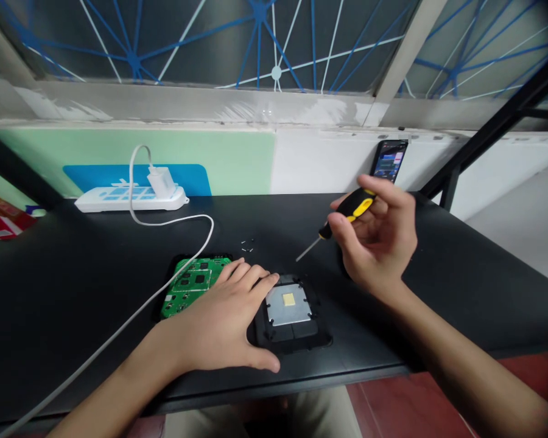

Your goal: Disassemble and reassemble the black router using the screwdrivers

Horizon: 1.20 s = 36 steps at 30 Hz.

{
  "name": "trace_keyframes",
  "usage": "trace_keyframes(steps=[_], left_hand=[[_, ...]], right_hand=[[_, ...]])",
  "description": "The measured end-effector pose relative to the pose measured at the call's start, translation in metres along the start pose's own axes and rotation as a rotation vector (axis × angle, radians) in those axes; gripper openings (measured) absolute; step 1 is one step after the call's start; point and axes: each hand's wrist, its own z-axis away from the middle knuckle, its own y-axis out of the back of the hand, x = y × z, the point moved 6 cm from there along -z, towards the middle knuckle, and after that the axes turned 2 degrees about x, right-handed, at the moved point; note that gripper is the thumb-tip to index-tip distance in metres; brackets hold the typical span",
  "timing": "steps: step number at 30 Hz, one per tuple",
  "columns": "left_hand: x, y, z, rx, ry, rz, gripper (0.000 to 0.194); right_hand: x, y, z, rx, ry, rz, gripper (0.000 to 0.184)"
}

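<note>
A screwdriver [354, 207] with a black and yellow handle is gripped in my right hand [383, 237], its metal tip pointing down and left above the table. My left hand [223, 322] lies with fingers stretched out, its fingertips at the left edge of a black plastic cover [296, 331]. On that cover sits a square metal plate [278, 310] with a small pale yellow pad [288, 299] at its middle. Left of it, partly under my left hand, a green circuit board [187, 283] rests in a black casing. Several small screws [247, 249] lie beyond both parts.
A white cable [182, 220] runs from a charger [161, 181] on a power strip [132, 199] across the table and over the board. A phone [389, 159] leans against the wall behind my right hand. Red packaging [4, 225] is at the far left.
</note>
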Motion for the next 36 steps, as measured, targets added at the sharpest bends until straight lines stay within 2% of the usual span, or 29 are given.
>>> trace_keyframes(steps=[2, 5, 10, 22, 25, 28, 33, 36], left_hand=[[0.0, 0.001, 0.0, 0.007, -0.002, 0.008, 0.106], [0.0, 0.0, -0.001, -0.001, 0.003, 0.005, 0.108], [0.0, 0.001, -0.001, 0.015, -0.016, -0.008, 0.108], [0.0, -0.002, 0.0, 0.05, -0.032, -0.032, 0.105], [-0.001, -0.001, 0.0, 0.055, -0.036, -0.026, 0.106], [-0.001, 0.0, 0.0, 0.036, -0.034, -0.025, 0.107], [-0.003, 0.003, 0.0, 0.025, -0.027, -0.022, 0.108], [-0.005, 0.003, 0.0, 0.025, -0.04, -0.004, 0.11]], right_hand=[[0.006, -0.009, -0.006, 0.009, -0.012, -0.039, 0.051], [0.014, -0.034, -0.006, -0.062, -0.023, -0.054, 0.047], [0.019, -0.066, -0.001, -0.168, 0.026, 0.047, 0.041], [0.019, -0.071, 0.005, -0.228, -0.008, 0.119, 0.035], [0.022, -0.067, 0.006, -0.22, -0.044, 0.097, 0.036], [0.025, -0.054, 0.004, -0.149, -0.122, 0.036, 0.04], [0.032, -0.015, 0.004, 0.02, -0.312, -0.092, 0.037], [0.039, 0.01, 0.014, 0.061, -0.465, -0.131, 0.035]])
